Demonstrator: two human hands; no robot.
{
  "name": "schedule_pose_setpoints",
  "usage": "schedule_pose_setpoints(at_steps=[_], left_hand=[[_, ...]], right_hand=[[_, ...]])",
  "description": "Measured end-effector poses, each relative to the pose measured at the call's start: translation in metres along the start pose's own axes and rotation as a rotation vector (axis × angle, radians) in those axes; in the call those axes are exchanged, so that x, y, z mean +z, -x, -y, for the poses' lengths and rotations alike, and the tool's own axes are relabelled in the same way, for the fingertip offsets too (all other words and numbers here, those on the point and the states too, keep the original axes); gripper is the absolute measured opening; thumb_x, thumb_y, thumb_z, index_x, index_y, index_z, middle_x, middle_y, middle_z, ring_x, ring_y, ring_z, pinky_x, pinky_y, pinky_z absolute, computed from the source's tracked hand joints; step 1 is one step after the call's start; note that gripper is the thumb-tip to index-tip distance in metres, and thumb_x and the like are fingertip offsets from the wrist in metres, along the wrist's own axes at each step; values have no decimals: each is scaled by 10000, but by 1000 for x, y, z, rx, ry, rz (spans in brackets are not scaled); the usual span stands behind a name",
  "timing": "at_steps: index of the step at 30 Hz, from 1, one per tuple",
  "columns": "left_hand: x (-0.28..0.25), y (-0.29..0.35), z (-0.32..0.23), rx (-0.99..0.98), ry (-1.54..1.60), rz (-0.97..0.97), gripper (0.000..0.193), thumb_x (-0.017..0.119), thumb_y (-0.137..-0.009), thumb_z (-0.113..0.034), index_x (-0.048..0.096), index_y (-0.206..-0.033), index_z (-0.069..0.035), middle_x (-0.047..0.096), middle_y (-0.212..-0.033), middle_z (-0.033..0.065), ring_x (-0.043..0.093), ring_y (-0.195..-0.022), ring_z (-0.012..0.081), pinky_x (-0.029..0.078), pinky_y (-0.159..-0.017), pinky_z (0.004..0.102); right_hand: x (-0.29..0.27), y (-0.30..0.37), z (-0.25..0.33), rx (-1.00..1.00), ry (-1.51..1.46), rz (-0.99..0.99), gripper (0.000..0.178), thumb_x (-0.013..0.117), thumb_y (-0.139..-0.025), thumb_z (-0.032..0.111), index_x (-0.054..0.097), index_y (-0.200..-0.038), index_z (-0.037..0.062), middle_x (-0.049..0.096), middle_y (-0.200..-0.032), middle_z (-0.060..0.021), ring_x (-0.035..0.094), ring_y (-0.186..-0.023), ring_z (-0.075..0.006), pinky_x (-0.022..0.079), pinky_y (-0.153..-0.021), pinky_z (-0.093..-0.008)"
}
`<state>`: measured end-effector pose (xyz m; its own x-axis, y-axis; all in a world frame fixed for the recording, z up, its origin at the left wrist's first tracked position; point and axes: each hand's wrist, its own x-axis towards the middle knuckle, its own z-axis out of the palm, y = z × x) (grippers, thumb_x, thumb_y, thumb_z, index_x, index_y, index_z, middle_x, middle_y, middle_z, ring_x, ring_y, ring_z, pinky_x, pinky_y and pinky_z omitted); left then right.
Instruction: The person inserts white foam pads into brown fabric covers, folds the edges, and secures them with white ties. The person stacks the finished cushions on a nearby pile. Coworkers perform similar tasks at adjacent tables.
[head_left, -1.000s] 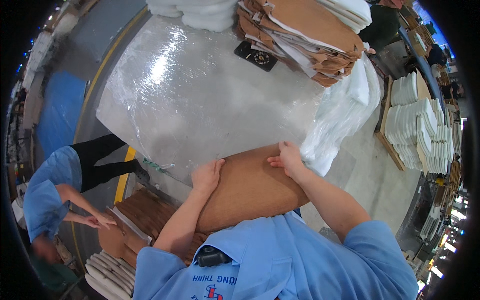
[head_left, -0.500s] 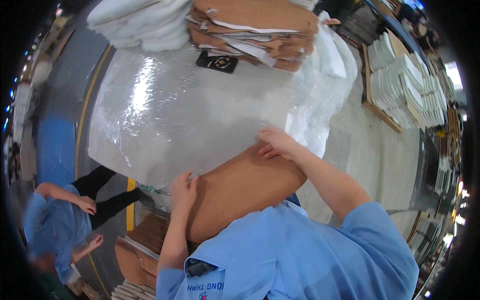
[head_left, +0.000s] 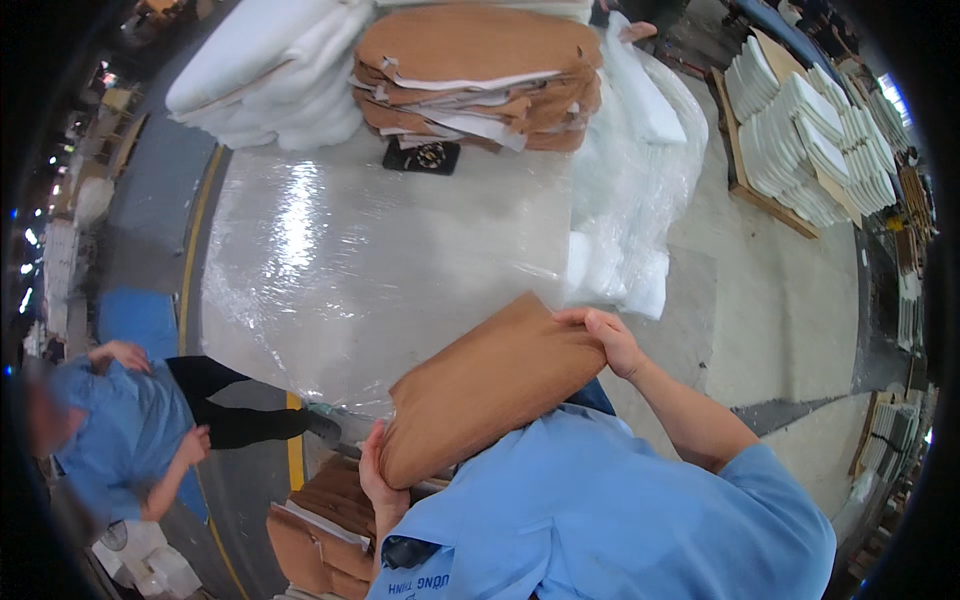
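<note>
A brown, fabric-covered pad (head_left: 490, 395) with rounded ends lies slantwise in front of my body, at the near edge of the plastic-wrapped table. Its lower left end rests in my left hand (head_left: 378, 482), whose fingers curl round from the side and underneath. At the other end, my right hand (head_left: 608, 338) grips the upper right edge, fingers on top. What sits inside the brown fabric cannot be made out.
On the clear-plastic-covered table (head_left: 400, 240) stand a stack of brown covers (head_left: 480, 50), a black patterned object (head_left: 420, 157) and white padding (head_left: 290, 75). More brown pieces (head_left: 325, 530) are piled at lower left. A person in blue (head_left: 125, 410) is at left; a pallet of white pads (head_left: 800, 140) at right.
My left hand has gone down from the pad's upper left edge to its lower left end. My right hand has shifted from the top edge to the right end.
</note>
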<state>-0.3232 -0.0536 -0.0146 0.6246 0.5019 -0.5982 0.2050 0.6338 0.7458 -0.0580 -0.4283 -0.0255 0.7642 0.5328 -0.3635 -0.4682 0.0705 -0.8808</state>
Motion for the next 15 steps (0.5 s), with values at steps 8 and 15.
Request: schedule_pose_setpoints(at_steps=[8, 15], left_hand=[[43, -68, -62, 62, -62, -148, 553, 496, -1084, -512, 697, -1173, -5, 709, -1037, 130, 664, -1004, 244, 520, -928, 408], [96, -136, -75, 162, 39, -131, 527, 484, -1093, -493, 699, -1150, -15, 724, -973, 136, 664, -955, 227, 510, -918, 388]], right_hand=[[14, -16, 75, -2, 736, 173, 592, 641, -1011, 511, 653, -1363, 36, 697, -1298, -143, 647, -1212, -281, 491, -1054, -380], [67, -15, 100, -255, 1264, 247, 755, 858, -811, 423, 549, -1415, 91, 680, -1307, -167, 651, -1205, -369, 533, -989, -466]])
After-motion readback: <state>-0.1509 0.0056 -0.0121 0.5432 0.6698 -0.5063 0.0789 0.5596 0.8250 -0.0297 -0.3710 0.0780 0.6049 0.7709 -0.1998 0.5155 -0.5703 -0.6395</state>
